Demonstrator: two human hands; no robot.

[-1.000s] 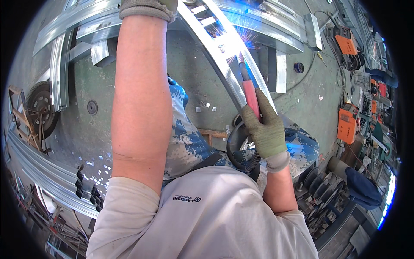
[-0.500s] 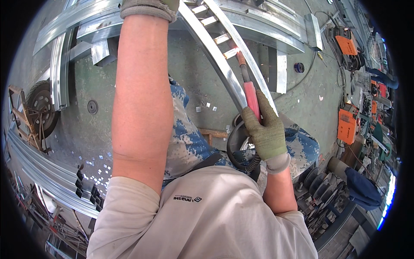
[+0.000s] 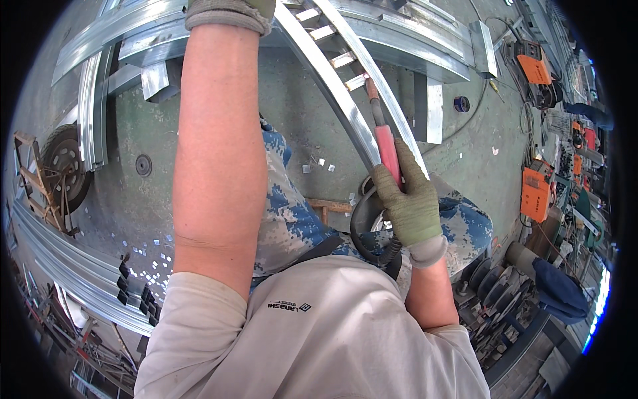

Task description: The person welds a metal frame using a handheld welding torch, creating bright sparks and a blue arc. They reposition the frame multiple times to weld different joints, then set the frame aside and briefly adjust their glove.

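Observation:
My right hand (image 3: 411, 207), in a green-grey work glove, is closed around the red handle of a welding torch (image 3: 387, 153). The torch's copper-coloured nozzle points away from me and meets a short crosspiece beside the right rail of a ladder-shaped metal frame (image 3: 343, 60). A tiny bright spot shows at that tip. My left arm reaches far forward, and only the cuff and back part of the gloved left hand (image 3: 229, 12) come into view at the top edge. Its fingers are out of the picture. A dark hose curves below my right hand.
Long shiny metal profiles (image 3: 412, 52) lie crosswise under the frame. Orange machines (image 3: 533, 68) and cables stand at the right. A small dark-blue spool (image 3: 460, 104) sits on the floor. Stacked profiles (image 3: 73, 256) and a wheel (image 3: 66, 163) are at the left. Small metal scraps litter the floor.
The bright glow and sparks at the torch tip have faded to a small spot. Both hands and the frame stay in practically the same place.

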